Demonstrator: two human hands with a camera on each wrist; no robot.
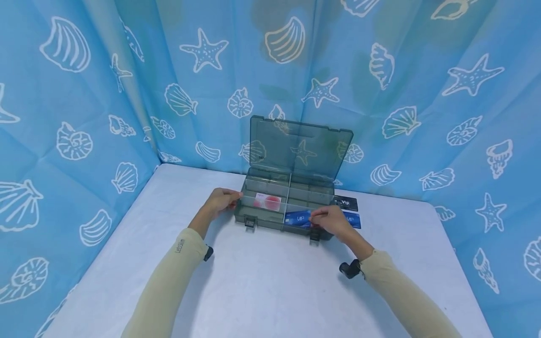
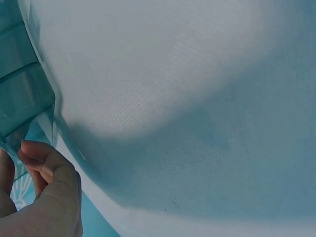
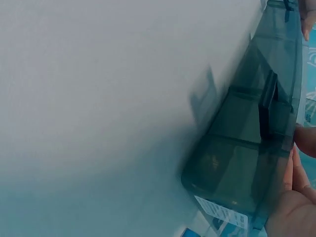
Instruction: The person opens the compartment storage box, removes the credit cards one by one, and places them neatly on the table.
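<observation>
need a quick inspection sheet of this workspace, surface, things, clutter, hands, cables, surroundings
Surface: white table, soft shadows near the arms
Things: box open, lid raised; red-white card inside, left; blue card at front right; black card and second blue card outside, right of it
Clutter: nothing seen
Hands: left hand grips the box's left edge; right hand pinches the blue card
Cables: nothing seen
Surroundings: blue curtain with shell and starfish prints
</observation>
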